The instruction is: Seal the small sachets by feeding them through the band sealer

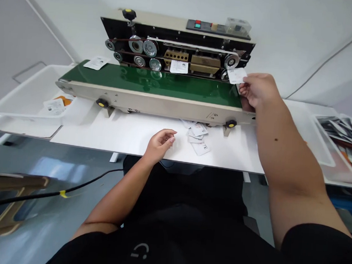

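Between the fingertips of my right hand is a white printed packet, held at the right end of the machine, against its rollers. Another white packet sits midway along the machine's sealing bars, and a third packet lies at the left end of the green belt. My left hand hovers over the table's front edge, fingers loosely curled and apart, with nothing in it. To its right, several white packets lie in a loose pile below the belt.
A white bin with packets and orange pieces stands at the left. On the right, a clear bin holds many dark and orange pouches. Black knobs stick out from the conveyor's front. A stool is at the lower left.
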Demonstrator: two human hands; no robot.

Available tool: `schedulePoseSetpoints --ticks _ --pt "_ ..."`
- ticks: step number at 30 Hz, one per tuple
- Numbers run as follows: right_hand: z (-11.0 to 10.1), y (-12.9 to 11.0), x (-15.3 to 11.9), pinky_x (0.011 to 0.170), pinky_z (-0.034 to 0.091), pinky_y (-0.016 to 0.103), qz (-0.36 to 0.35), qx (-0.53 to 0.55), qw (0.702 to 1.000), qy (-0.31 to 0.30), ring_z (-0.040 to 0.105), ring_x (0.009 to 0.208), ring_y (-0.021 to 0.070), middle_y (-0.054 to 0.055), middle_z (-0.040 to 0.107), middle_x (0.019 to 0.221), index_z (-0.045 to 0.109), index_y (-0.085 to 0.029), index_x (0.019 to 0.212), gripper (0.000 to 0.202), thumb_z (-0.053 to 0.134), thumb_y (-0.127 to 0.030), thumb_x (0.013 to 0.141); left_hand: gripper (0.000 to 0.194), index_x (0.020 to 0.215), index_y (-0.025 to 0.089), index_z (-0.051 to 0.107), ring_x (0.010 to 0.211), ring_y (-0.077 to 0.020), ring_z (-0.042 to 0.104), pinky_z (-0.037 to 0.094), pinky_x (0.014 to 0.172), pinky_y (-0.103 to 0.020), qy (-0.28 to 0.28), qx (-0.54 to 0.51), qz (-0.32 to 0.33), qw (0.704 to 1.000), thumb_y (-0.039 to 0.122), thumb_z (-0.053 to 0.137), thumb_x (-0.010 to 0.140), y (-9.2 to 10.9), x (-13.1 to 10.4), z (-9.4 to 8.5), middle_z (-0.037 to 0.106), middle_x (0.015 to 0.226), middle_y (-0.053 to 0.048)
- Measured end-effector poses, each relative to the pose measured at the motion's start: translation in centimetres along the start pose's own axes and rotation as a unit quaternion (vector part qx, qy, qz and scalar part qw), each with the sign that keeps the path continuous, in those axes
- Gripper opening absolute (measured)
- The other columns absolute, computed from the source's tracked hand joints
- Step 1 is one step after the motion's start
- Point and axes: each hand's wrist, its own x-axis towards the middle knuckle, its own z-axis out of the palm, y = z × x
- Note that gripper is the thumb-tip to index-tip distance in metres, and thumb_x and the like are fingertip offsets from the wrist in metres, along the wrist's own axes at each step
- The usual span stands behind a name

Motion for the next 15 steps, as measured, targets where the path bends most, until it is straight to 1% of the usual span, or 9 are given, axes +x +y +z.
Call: schedulePoseSetpoints --ticks 2,3,6,7,8,9,12,13,15 --pt "1.0 -1.5 -0.8 0.076 0.058 0.042 0.056 -0.024 0.997 0.036 0.058 0.068 0.0153 0.004 0.061 0.071 0.067 -0.015 0.095 0.033 0.061 -0.045 0.105 0.041 0.114 0.019 0.074 0.072 -0.0136 0.063 0.055 0.064 -0.025 0.007 0.004 0.0 1.0 0.055 0.075 0.094 -0.2 -0.1 0.0 0.068 0.089 -0.005" --pt "1.4 -2.4 -1.9 0.082 0.058 0.045 0.051 -0.055 0.994 0.074 0.06 0.071 0.0159 0.006 0.065 0.079 0.07 -0.014 0.099 0.031 0.064 -0.044 0.103 0.041 0.114 0.019 0.074 0.072 -0.0141 0.063 0.056 0.066 -0.026 0.012 0.01 0.0 1.0 0.056 0.074 0.095 -0.2 -0.1 0.1 0.068 0.09 -0.005" --pt "2.9 -4.5 -7.3 0.096 0.055 0.046 -0.126 -0.163 0.957 0.202 0.062 0.087 0.0184 0.011 0.067 0.108 0.075 -0.015 0.116 0.025 0.067 -0.031 0.098 0.037 0.112 0.02 0.075 0.086 -0.0181 0.069 0.06 0.08 -0.031 0.021 0.065 0.011 0.998 0.054 0.07 0.098 -0.2 0.1 0.2 0.072 0.098 -0.007" --pt "3.6 -4.8 -9.7 0.096 0.055 0.045 -0.192 -0.172 0.941 0.22 0.063 0.093 0.0197 0.011 0.066 0.113 0.075 -0.017 0.121 0.027 0.064 -0.027 0.099 0.034 0.111 0.02 0.075 0.094 -0.0203 0.071 0.06 0.089 -0.034 0.012 0.095 0.02 0.995 0.051 0.069 0.099 -0.1 0.3 0.3 0.073 0.103 -0.008" --pt "4.4 -4.8 -12.2 0.094 0.056 0.045 -0.234 -0.164 0.936 0.205 0.064 0.096 0.0216 0.011 0.067 0.11 0.075 -0.018 0.12 0.027 0.058 -0.025 0.1 0.031 0.111 0.021 0.075 0.104 -0.0224 0.071 0.059 0.098 -0.037 -0.005 0.126 0.032 0.992 0.049 0.068 0.1 -0.1 0.5 0.3 0.074 0.109 -0.009" --pt "5.3 -4.5 -14.7 0.095 0.056 0.046 -0.256 -0.155 0.941 0.16 0.065 0.097 0.0236 0.01 0.068 0.105 0.075 -0.02 0.118 0.027 0.055 -0.026 0.102 0.029 0.114 0.021 0.075 0.113 -0.0243 0.07 0.056 0.106 -0.04 -0.028 0.154 0.045 0.987 0.046 0.067 0.101 -0.1 0.9 0.4 0.073 0.117 -0.01" --pt "8.4 -2.4 -20.6 0.098 0.057 0.051 -0.268 -0.138 0.953 -0.037 0.069 0.1 0.0277 0.008 0.075 0.102 0.078 -0.026 0.109 0.022 0.059 -0.031 0.099 0.033 0.128 0.023 0.07 0.14 -0.029 0.059 0.043 0.124 -0.047 -0.115 0.221 0.071 0.966 0.042 0.065 0.102 -0.5 2.1 0.7 0.066 0.142 -0.012" --pt "9.3 -1.5 -21.8 0.099 0.057 0.052 -0.255 -0.126 0.956 -0.072 0.07 0.101 0.0283 0.007 0.077 0.104 0.078 -0.027 0.107 0.021 0.06 -0.032 0.098 0.038 0.134 0.023 0.067 0.148 -0.0304 0.052 0.038 0.128 -0.049 -0.138 0.248 0.073 0.956 0.042 0.065 0.102 -0.8 2.5 0.9 0.062 0.15 -0.012" --pt "10.7 0.3 -23.0 0.101 0.057 0.053 -0.22 -0.099 0.968 -0.069 0.071 0.104 0.0286 0.007 0.079 0.106 0.079 -0.027 0.105 0.022 0.059 -0.031 0.098 0.049 0.146 0.023 0.061 0.161 -0.0324 0.035 0.029 0.133 -0.051 -0.169 0.312 0.067 0.933 0.042 0.064 0.102 -1.5 3.4 1.6 0.051 0.164 -0.011"
